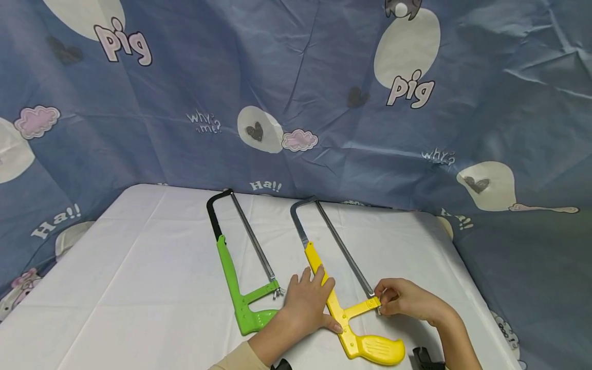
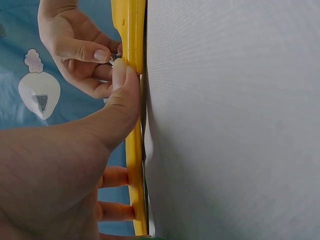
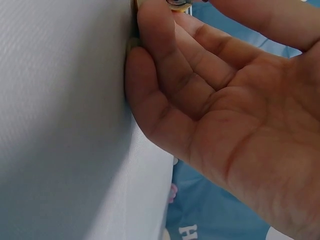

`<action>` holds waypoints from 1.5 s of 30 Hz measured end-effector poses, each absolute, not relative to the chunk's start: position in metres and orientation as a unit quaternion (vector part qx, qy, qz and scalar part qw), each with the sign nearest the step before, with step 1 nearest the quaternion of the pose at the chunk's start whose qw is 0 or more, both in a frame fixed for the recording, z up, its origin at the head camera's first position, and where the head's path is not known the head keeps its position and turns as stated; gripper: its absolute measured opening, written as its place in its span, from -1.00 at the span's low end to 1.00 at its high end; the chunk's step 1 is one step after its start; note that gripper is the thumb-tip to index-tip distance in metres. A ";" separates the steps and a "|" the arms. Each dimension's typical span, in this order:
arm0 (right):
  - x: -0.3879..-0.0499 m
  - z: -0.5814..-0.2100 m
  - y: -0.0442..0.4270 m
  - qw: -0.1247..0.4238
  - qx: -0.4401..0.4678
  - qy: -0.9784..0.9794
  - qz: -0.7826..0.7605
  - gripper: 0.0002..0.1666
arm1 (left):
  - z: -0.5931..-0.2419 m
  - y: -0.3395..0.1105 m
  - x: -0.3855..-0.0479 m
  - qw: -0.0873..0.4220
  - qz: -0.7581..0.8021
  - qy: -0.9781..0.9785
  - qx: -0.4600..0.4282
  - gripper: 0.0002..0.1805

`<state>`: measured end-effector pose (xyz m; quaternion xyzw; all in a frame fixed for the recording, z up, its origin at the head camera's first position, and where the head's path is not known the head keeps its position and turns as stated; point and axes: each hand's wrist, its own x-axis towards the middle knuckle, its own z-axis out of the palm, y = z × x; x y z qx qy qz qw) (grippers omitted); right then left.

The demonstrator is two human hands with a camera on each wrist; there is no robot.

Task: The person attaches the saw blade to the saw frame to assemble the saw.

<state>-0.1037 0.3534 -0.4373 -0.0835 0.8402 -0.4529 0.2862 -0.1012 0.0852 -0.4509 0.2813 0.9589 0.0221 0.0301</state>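
Observation:
A yellow-handled hacksaw (image 1: 353, 311) lies flat on the white table, its blade (image 1: 344, 249) running up and leftward from the handle side. My left hand (image 1: 307, 300) rests on its yellow frame, fingers spread and pressing, with the thumb (image 2: 120, 90) laid lower down near the crossbar. At the blade's near end, my right hand (image 1: 409, 300) pinches the small metal wing nut (image 1: 379, 311) between thumb and fingers; the nut is mostly hidden by them. In the right wrist view, the other fingers (image 3: 145, 80) of that hand curl close to the tabletop.
To the left lies a green hacksaw (image 1: 238, 293) with a black bow and its own wing nut (image 1: 278, 293). A black object (image 1: 425, 358) shows beside the right wrist. Behind the white table (image 1: 115, 288) hangs a blue printed cloth (image 1: 185, 77).

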 end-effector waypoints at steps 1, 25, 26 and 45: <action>-0.104 -0.437 0.353 0.287 -0.083 0.839 -0.454 -0.65 | -0.451 0.085 -0.101 0.031 0.023 0.959 0.281 0.09; -0.104 -0.439 0.356 0.287 -0.099 0.843 -0.443 -0.68 | -0.454 0.087 -0.103 0.031 0.018 0.957 0.286 0.09; -0.104 -0.439 0.356 0.287 -0.100 0.843 -0.444 -0.68 | -0.454 0.087 -0.103 0.031 0.018 0.958 0.286 0.09; -0.105 -0.441 0.357 0.273 -0.109 0.849 -0.440 -0.69 | -0.454 0.086 -0.103 0.031 0.019 0.957 0.286 0.11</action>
